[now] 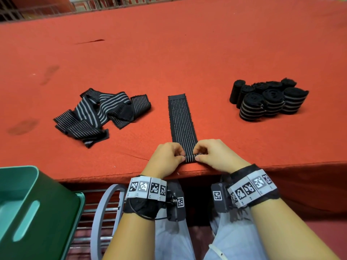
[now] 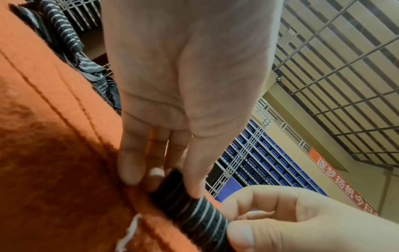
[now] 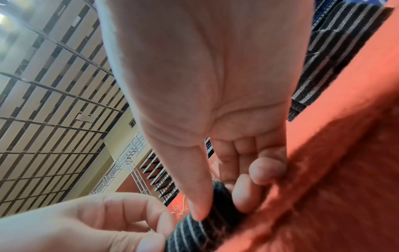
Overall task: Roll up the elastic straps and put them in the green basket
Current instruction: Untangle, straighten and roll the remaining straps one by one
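Surface: broad red felt-covered surface (image 1: 187, 53) — it carries every strap; its grip should help the roll stay put as it turns.
Basket: green plastic basket with slot handles (image 1: 28, 199), off the surface's near edge at lower left, not yet needed for this strap.
Loose pile: heap of unrolled black elastic straps with grey stripes (image 1: 99, 113), left of centre, well apart from the work.
Finished rolls: cluster of rolled black striped straps (image 1: 268, 99) standing on the right.
Strap in hand: long flat black elastic strap with thin pale lines (image 1: 182, 119), laid straight away from the person; its near end is turned into a small tight roll at the surface's edge.
Left hand (image 1: 166, 156): thumb and fingers pinching the roll's left end.
Right hand (image 1: 216, 153): pinching the right end likewise.
Doing it well: likely best to turn both ends evenly, keep the edges flush — a crooked start would cone — and hold light tension forward.
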Tool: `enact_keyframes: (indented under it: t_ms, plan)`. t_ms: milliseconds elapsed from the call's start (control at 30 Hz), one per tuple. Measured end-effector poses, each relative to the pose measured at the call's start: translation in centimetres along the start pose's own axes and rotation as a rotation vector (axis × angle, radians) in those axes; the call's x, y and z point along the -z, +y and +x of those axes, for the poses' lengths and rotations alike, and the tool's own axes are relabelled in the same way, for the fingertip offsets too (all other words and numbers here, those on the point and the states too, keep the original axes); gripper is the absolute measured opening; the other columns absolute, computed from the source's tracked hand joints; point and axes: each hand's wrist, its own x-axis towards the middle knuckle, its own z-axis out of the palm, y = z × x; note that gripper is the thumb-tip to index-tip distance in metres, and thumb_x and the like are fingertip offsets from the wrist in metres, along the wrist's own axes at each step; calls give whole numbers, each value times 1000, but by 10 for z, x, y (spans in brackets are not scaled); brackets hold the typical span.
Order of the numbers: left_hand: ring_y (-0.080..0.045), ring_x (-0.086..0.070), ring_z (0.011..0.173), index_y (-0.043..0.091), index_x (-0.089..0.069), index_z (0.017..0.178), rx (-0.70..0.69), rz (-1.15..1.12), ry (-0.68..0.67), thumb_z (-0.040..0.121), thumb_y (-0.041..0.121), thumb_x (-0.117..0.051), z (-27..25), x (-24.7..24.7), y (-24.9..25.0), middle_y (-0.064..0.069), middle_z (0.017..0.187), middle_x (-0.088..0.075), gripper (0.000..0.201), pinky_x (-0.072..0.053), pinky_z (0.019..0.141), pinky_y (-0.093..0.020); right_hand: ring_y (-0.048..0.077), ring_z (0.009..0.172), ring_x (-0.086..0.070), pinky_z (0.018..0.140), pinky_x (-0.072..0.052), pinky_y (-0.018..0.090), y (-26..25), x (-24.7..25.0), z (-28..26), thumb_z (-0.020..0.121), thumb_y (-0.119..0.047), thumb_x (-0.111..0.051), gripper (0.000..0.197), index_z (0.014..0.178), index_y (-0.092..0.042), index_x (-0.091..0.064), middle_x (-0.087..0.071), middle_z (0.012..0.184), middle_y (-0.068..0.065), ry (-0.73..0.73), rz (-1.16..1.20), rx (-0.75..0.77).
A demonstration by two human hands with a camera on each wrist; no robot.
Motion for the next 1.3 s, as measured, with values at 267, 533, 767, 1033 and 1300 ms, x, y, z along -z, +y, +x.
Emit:
enact_keyframes:
  t_ms: [267,533,767,1033,1300]
  plan:
    - [-11,-60,76,20,-66,86,-10,-11,25,85,14,-71,6,-3,-1,7,79,-65,8,-51,74,-31,11,91,-56,85,-43,31,3,-6,9,91,-24,-65,8,85,-26,-70,-59,89,-11,33,-53,17]
    - [-11,-58,86,27,-70,82,-48,51,63,85,20,-71,6,-4,-2,10,86,-59,8,-50,83,-34,8,85,-55,76,-41,29,2,-8,10,89,-22,-67,9,82,-27,-65,-61,85,-11,82,-31,6]
    - [-10,-55,92,33,-71,91,-36,110,32,70,24,-85,5,-3,-2,11,96,-57,27,-49,86,-33,13,88,-52,78,-40,31,-1,-12,10,91,-22,-65,7,86,-25,-63,-52,87,-9,121,-76,-13]
    - [-11,-56,94,28,-75,100,-75,122,43,80,25,-78,9,-3,-6,10,96,-57,21,-49,89,-35,6,79,-51,79,-45,27,0,-4,4,82,-20,-76,19,101,-21,-71,-54,100,-6,46,-85,67]
    - [-14,-57,93,26,-70,96,-72,137,15,84,23,-72,15,2,-4,7,95,-59,13,-47,89,-36,6,84,-51,77,-38,24,1,-1,13,84,-19,-74,14,96,-25,-71,-53,86,-13,58,-115,98]
